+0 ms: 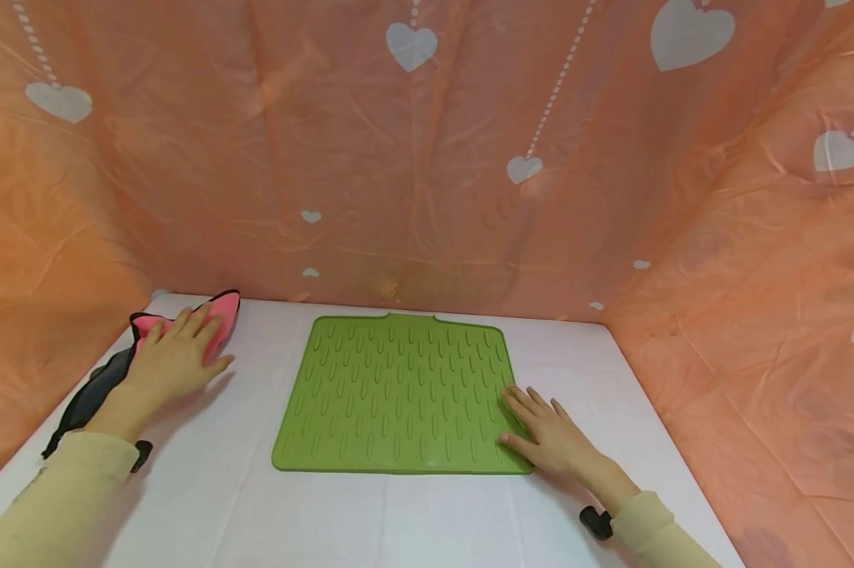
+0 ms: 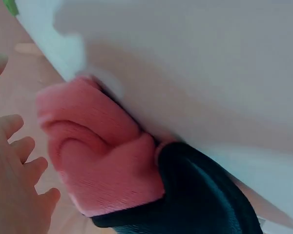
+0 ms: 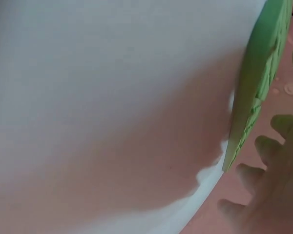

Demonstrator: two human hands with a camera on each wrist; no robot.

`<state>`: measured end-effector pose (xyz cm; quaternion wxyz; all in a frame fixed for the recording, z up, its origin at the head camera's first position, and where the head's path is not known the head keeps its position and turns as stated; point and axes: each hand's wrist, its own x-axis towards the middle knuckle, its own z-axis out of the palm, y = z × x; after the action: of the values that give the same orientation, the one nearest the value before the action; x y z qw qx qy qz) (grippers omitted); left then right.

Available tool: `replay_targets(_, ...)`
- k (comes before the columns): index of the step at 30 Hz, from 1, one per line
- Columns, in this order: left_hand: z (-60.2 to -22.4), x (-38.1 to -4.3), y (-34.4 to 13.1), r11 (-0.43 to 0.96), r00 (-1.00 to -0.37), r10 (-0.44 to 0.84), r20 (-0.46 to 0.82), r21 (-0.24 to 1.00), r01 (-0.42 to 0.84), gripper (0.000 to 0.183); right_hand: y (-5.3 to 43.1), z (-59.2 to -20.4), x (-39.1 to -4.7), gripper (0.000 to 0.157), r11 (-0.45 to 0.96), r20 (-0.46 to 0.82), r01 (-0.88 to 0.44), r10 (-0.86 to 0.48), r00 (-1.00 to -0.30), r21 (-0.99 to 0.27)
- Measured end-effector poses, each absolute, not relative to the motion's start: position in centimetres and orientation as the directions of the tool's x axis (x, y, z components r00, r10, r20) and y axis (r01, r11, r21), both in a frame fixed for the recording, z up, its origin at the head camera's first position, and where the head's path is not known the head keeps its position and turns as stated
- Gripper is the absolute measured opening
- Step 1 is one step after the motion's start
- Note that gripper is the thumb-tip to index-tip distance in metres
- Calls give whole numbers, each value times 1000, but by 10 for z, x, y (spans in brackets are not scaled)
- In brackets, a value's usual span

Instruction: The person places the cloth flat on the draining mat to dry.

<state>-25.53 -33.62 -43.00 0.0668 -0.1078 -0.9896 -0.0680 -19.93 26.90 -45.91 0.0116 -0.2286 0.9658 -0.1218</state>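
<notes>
Right grip [image 3: 278, 183] near green mat [image 3: 254, 83]; shadow [image 3: 171, 141] across white surface [image 3: 88, 73].

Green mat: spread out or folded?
Spread out: in the head view, the green mat shows all four corners, with no fold across its ridged face.

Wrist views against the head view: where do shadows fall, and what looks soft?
Head: soft shadows beside the left hand and right hand, green ridged mat clear; left wrist: blurry-edged shadows across the white table surface; right wrist: a broad, diffuse shadow left of the mat, the hand slightly soft.
</notes>
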Motion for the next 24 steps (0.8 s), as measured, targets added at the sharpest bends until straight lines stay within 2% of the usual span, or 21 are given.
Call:
replay_targets(10, -434, -267, -356, 973, -979, 193, 57, 114, 199, 88, 269, -462, -190, 79, 814, -58, -505, -541, -839, -286)
replay_targets(17, -444, -272, -363, 965, -970, 228, 89, 112, 237, 76, 269, -465, -190, 79, 793, -69, -538, -577, -814, -285)
replay_targets(24, -451, -276, -367, 968, -975, 204, 83, 131, 214, 70, 269, -467, -192, 78, 770, -47, -570, -606, -794, -288)
